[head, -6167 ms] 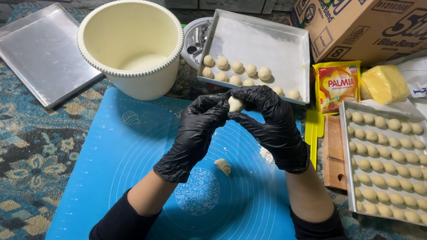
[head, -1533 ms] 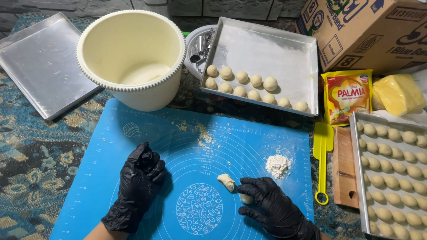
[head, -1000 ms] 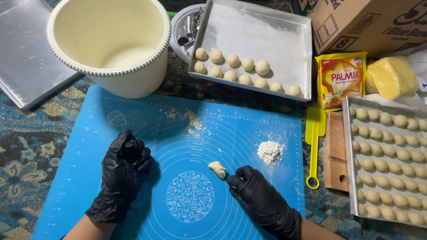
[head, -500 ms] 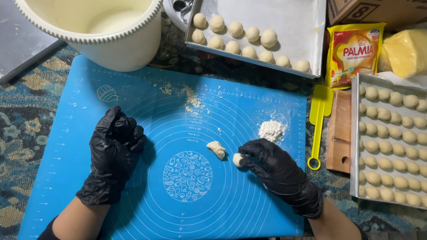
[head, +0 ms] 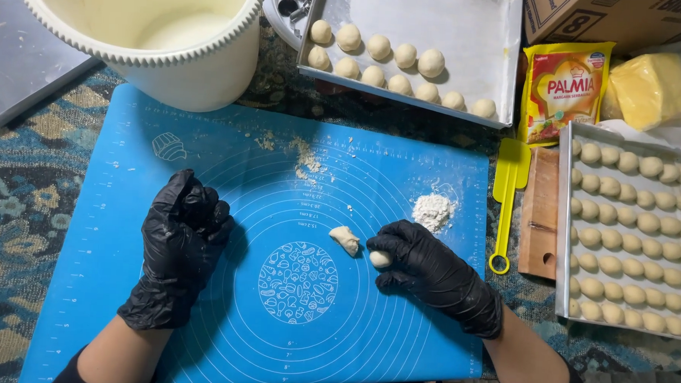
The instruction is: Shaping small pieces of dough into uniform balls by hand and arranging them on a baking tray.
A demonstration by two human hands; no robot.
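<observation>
Our right hand [head: 429,268] pinches small pale dough piece [head: 380,258]; second elongated dough scrap [head: 345,239] just left, angled; left hand [head: 182,234] clenched, empty, farther.

One head-worn view looks steeply down, close over the blue mat [head: 277,235] (trays at the frame edges).
</observation>
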